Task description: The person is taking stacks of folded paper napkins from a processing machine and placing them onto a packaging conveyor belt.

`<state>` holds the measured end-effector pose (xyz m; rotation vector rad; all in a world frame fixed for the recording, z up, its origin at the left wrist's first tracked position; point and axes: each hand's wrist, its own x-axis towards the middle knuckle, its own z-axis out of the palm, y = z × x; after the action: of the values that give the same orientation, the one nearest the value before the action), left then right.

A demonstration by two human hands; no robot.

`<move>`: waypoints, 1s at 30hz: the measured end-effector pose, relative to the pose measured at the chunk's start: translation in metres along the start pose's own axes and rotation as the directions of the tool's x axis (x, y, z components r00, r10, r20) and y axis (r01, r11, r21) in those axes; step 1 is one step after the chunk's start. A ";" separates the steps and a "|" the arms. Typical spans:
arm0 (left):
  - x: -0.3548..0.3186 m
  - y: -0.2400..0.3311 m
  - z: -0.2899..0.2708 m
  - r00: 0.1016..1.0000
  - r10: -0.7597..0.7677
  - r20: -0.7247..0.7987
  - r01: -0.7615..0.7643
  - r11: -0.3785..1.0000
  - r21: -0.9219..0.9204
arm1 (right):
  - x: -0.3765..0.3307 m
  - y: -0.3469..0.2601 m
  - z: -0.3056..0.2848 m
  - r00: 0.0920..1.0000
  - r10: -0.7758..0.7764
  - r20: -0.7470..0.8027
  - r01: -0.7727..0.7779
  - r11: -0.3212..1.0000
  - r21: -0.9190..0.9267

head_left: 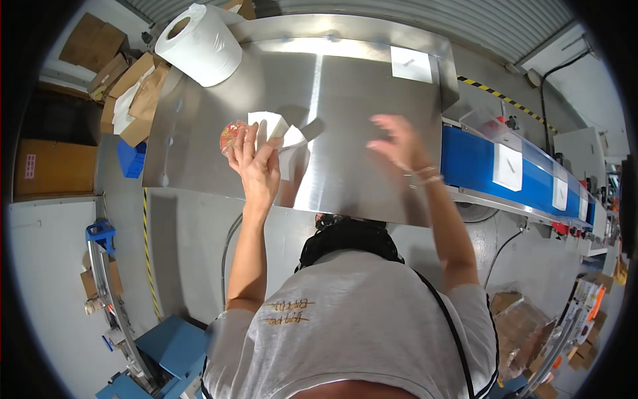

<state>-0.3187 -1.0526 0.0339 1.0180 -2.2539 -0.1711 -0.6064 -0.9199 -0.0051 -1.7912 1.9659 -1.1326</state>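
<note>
My left hand (258,166) is over the left half of a steel table. Its fingers are curled against a crumpled white paper or tissue (271,124), and the thumb rests on its near side. Touching the fingertips on the left is a round thing with a red and multicoloured pattern (230,137); my fingers partly cover it, so its kind is unclear. My right hand (401,145), somewhat blurred, hovers above the right half of the table. Thumb and fingers are apart, with nothing between them.
A big white paper roll (207,53) stands at the table's back left corner. One white square packet (411,64) lies at the back right. Beyond the steel table (359,86), a blue conveyor belt (465,156) carries several similar packets. Open cardboard boxes (136,100) adjoin the left side.
</note>
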 end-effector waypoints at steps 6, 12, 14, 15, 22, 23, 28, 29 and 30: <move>0.002 -0.001 -0.008 0.997 0.047 0.064 -0.049 0.998 0.046 | 0.072 -0.059 0.090 0.952 -0.129 0.277 0.019 0.930 0.368; 0.000 -0.008 -0.011 0.960 -0.259 0.107 0.257 0.966 0.029 | 0.054 -0.045 0.071 0.887 0.165 0.432 -0.375 0.802 0.465; 0.001 -0.015 -0.009 0.993 -0.118 0.026 0.118 0.993 -0.007 | 0.034 -0.036 0.057 0.913 0.239 0.331 -0.391 0.746 0.539; 0.002 -0.013 -0.007 0.996 -0.085 -0.012 0.084 0.994 -0.075 | 0.025 -0.025 0.050 0.885 0.354 0.304 -0.462 0.754 0.466; -0.019 0.062 0.013 0.987 -0.132 0.091 0.150 0.962 -0.230 | -0.078 0.068 -0.038 0.834 0.542 -0.106 -0.514 0.832 0.210; -0.022 0.080 0.016 0.987 -0.095 0.130 0.124 0.962 -0.243 | -0.098 0.097 -0.054 0.807 0.566 -0.168 -0.547 0.824 0.147; -0.041 0.145 0.030 0.981 -0.042 0.189 0.123 0.888 -0.444 | -0.163 0.159 -0.156 0.635 0.676 -0.374 -0.630 0.733 0.257; -0.041 0.153 0.031 0.981 -0.037 0.192 0.119 0.891 -0.437 | -0.181 0.188 -0.174 0.638 0.635 -0.436 -0.639 0.752 0.162; -0.042 0.157 0.030 0.976 -0.004 0.218 0.095 0.909 -0.406 | -0.190 0.210 -0.192 0.623 0.646 -0.442 -0.699 0.712 0.056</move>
<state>-0.4149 -0.9183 0.0461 0.8556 -2.2403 -0.7821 -0.8439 -0.6843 -0.0782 -0.6666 2.6676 -1.1935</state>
